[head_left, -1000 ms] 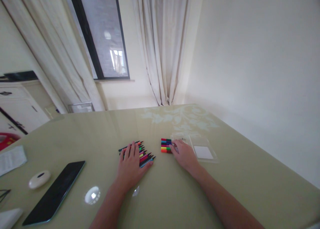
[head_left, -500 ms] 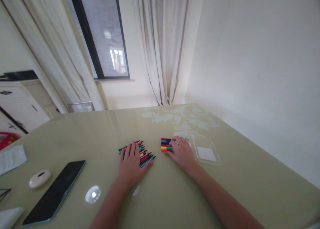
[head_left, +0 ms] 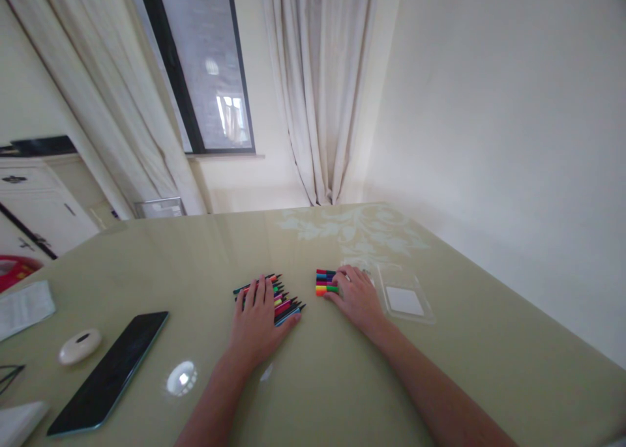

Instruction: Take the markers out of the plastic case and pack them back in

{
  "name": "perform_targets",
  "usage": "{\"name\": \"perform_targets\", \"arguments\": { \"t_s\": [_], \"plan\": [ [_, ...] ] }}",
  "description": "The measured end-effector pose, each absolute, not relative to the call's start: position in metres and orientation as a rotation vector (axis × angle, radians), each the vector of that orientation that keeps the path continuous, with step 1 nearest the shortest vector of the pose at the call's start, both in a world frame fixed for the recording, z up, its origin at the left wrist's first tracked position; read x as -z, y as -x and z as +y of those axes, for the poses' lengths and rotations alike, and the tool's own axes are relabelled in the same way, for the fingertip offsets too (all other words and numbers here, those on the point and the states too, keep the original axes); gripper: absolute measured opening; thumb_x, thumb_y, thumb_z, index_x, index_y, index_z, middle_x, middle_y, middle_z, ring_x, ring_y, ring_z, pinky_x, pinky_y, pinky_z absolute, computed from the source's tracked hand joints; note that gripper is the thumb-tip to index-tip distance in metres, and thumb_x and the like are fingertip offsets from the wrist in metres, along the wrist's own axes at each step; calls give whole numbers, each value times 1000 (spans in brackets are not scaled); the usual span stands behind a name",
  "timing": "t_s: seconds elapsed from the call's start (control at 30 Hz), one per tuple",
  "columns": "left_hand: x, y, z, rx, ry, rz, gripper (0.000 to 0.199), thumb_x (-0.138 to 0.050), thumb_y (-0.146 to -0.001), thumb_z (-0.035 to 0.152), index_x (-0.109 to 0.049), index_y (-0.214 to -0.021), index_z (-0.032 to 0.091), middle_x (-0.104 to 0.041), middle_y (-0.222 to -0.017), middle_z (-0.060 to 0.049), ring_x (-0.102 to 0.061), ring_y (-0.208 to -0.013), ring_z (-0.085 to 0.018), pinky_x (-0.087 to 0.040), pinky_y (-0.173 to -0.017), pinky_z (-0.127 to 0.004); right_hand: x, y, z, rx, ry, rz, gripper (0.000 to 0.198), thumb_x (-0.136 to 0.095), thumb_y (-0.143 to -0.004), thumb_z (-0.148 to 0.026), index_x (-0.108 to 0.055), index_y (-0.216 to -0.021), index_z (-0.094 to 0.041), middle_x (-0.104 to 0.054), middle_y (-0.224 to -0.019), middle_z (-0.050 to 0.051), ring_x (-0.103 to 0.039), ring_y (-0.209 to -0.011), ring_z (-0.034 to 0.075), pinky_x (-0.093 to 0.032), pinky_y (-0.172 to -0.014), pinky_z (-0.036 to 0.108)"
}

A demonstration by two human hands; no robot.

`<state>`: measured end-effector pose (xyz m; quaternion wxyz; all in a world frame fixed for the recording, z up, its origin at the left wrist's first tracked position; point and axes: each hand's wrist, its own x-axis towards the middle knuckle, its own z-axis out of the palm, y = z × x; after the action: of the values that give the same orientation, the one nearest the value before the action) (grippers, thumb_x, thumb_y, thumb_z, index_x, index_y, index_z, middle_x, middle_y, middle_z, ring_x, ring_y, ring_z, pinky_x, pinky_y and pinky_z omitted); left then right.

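My left hand lies flat on a loose bunch of coloured felt-tip pens, its fingers stretched forward over them. Dark pointed tips stick out to the right of that hand. To the right, a neat row of coloured felt-tip pens lies side by side, red, blue, purple, yellow-green and orange. The fingers of my right hand curl over this row, with the thumb at its near edge; the palm hides the rest of the pens. A clear plastic case with a white card lies beside my right hand, partly behind it.
At the left of the table lie a black tablet, a round white device, folded paper and a white object. A small clear scrap is by my left wrist. A wall borders the right.
Both hands stay in place on the pens. The whole view has shifted very slightly.
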<state>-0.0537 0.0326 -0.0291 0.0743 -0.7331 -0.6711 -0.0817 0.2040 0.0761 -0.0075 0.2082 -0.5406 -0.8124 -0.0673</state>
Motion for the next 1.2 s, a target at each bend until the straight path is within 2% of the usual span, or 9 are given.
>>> {"name": "perform_targets", "arguments": {
  "t_s": [0.2, 0.43, 0.73, 1.03, 1.2],
  "plan": [
    [30, 54, 32, 261, 2200, -2003, 102, -38, -90, 78, -35, -157, 1, -32, -164, -23, -32, -151, -39, -21, -123, -55, 8, -204, 77, 157, 1498, -2252, 27, -73, -91, -46, -68, -101, -22, -64, -117, 10, -59, -109, 29, -45, -95, 41],
    [32, 54, 33, 277, 2187, -2002, 99, -40, -89, 78, -38, -157, 6, -34, -163, -22, -32, -151, -39, -20, -123, -54, 4, -200, 74, 138, 1476, -2269, 32, -74, -89, -50, -68, -102, -22, -64, -121, 11, -58, -112, 30, -45, -97, 43],
    [29, 54, 33, 231, 2196, -2022, 103, -37, -89, 79, -34, -157, 2, -31, -164, -22, -32, -151, -39, -20, -123, -54, 3, -197, 74, 138, 1459, -2247, 26, -70, -92, -46, -68, -99, -21, -65, -119, 12, -58, -112, 30, -45, -97, 42],
    [33, 60, 37, 257, 2208, -1986, 102, -36, -89, 80, -34, -158, 4, -30, -165, -21, -30, -152, -37, -20, -124, -53, -4, -216, 74, 158, 1804, -2020, 23, -53, -101, -36, -68, -108, -20, -68, -111, 14, -62, -104, 29, -45, -89, 39],
    [36, 65, 41, 271, 2196, -2019, 102, -36, -89, 79, -34, -158, 4, -28, -166, -20, -29, -152, -37, -19, -124, -54, -1, -215, 75, -42, 1843, -2010, 26, -48, -103, -33, -66, -113, -18, -72, -111, 13, -66, -104, 27, -45, -88, 35]
  ]
}}
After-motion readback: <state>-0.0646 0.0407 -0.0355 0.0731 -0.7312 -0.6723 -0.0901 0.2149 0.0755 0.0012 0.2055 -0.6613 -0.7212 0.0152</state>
